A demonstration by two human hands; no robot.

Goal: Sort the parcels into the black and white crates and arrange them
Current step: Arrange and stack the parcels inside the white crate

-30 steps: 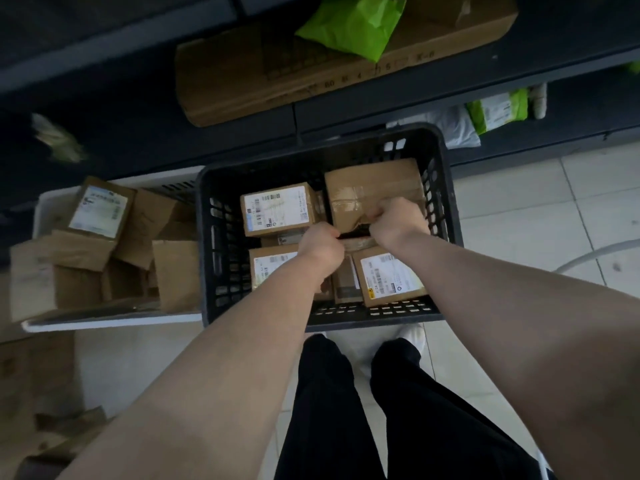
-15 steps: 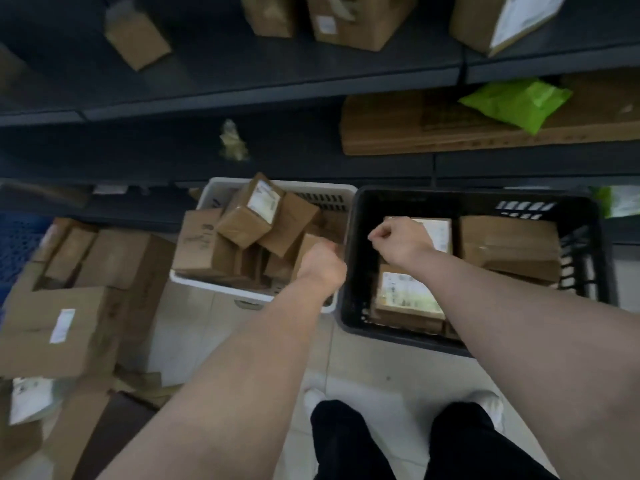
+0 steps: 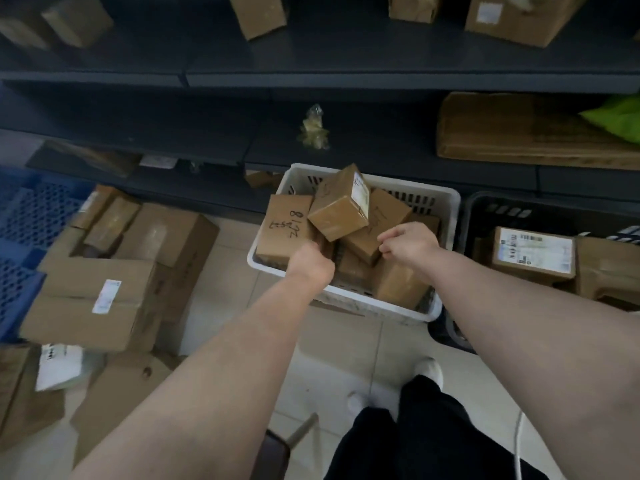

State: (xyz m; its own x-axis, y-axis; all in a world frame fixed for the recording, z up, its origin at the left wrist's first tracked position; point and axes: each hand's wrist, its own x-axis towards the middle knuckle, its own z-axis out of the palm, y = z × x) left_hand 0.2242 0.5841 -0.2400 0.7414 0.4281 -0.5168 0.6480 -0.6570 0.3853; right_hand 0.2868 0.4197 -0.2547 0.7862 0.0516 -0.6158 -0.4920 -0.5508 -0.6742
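The left hand [image 3: 311,262] is making a fist over the near edge of the white crate [image 3: 446,202], and nothing is showing inside it. The right hand [image 3: 408,245] is hanging a bit higher over the middle of the same crate, with its fingers curling in too, and it is holding nothing that can be seen. Under both hands, brown parcels are piling up in the white crate. One flat parcel with black writing [image 3: 287,223] is leaning at the left side, just beside the left hand. A small parcel with a white label [image 3: 341,209] is sitting tilted on top of the others. The black crate [image 3: 485,209] is standing right next to the white one, on the right. Inside it a labelled box [image 3: 533,254] is lying flat, with a plain brown box [image 3: 606,268] touching it. Both crates are sitting on the pale tile floor [image 3: 346,344] in front of dark shelves [image 3: 346,74]. Big cardboard boxes [image 3: 104,299] are lying on the floor to the left, near a blue crate [image 3: 27,220]. A green bag [image 3: 620,119] is resting on a shelf at the far right.
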